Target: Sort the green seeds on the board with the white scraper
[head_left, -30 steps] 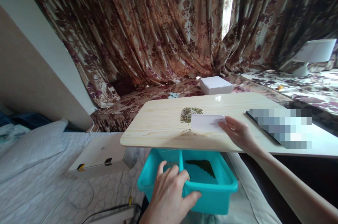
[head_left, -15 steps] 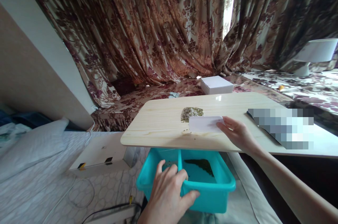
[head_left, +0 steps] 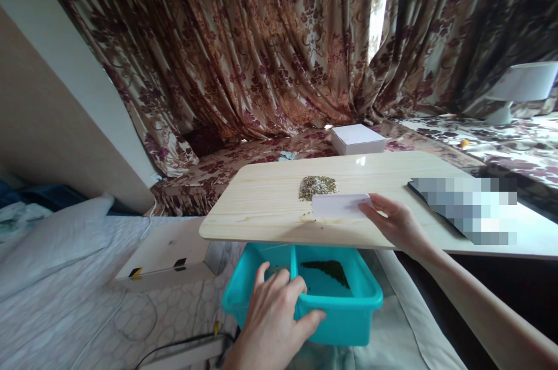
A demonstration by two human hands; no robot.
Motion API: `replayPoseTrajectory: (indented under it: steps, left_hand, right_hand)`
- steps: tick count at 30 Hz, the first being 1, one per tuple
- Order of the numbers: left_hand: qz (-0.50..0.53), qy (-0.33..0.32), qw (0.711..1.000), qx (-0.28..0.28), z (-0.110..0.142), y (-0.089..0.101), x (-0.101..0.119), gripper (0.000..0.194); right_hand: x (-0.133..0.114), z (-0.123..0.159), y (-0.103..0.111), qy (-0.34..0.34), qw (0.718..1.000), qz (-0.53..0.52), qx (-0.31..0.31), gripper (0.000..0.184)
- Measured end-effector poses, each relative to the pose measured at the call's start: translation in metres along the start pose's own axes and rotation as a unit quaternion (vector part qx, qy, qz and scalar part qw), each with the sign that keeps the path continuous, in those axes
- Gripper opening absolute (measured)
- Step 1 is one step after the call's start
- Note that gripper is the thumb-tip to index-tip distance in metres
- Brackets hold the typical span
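My left hand (head_left: 276, 315) grips the front rim of a two-compartment turquoise bin (head_left: 344, 326), thumb outside the front wall and fingers over the left compartment near the divider. Green grains (head_left: 331, 271) lie in the right compartment; a few pale grains show in the left, partly covered by my fingers. My right hand (head_left: 390, 222) pinches one end of a flat white plate (head_left: 337, 206), which stands on edge on the wooden tabletop (head_left: 257, 201). Just behind it is a heap of mixed green and white grains (head_left: 317, 186). A few stray grains lie left of and in front of the plate.
A blurred-out flat object (head_left: 462, 207) lies at the tabletop's right. Behind the table sits a white box (head_left: 358, 139). Left of the bin is a larger white box (head_left: 170, 251) on the bed, with cables (head_left: 183, 347) nearby. A lamp (head_left: 523, 85) stands far right.
The turquoise bin and my left hand on it have shifted slightly left. The white plate has dropped a little toward the near side, showing more of the heap.
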State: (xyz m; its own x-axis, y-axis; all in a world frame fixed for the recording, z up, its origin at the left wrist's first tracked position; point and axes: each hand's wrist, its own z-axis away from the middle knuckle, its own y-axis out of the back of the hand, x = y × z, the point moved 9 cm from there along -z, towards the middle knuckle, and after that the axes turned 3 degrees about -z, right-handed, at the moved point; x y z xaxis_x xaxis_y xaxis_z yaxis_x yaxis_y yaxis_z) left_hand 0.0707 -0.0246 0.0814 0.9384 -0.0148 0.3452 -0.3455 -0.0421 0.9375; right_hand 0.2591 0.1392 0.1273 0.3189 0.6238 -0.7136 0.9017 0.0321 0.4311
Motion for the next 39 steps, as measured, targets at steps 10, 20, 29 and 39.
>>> replayPoseTrajectory:
  steps: [10, 20, 29, 39]
  left_hand:
    - [0.011, -0.002, 1.000, 0.001, 0.002, -0.001, -0.004, 0.017]
    - [0.010, -0.007, 1.000, 0.010, 0.002, 0.001, -0.002, 0.016]
    - [0.022, -0.011, 1.000, 0.007, 0.004, 0.000, -0.004, 0.016]
    - [0.020, -0.015, 1.000, 0.011, 0.002, 0.001, -0.003, 0.017]
  right_hand:
    - [0.005, 0.025, 0.017, -0.007, 0.999, 0.036, 0.016, 0.032]
    - [-0.012, 0.023, 0.009, -0.012, 0.999, 0.007, 0.046, 0.032]
    - [-0.010, 0.034, 0.000, -0.027, 0.998, -0.003, 0.061, 0.023]
    - [-0.005, 0.022, 0.002, -0.003, 0.996, 0.037, 0.077, 0.025]
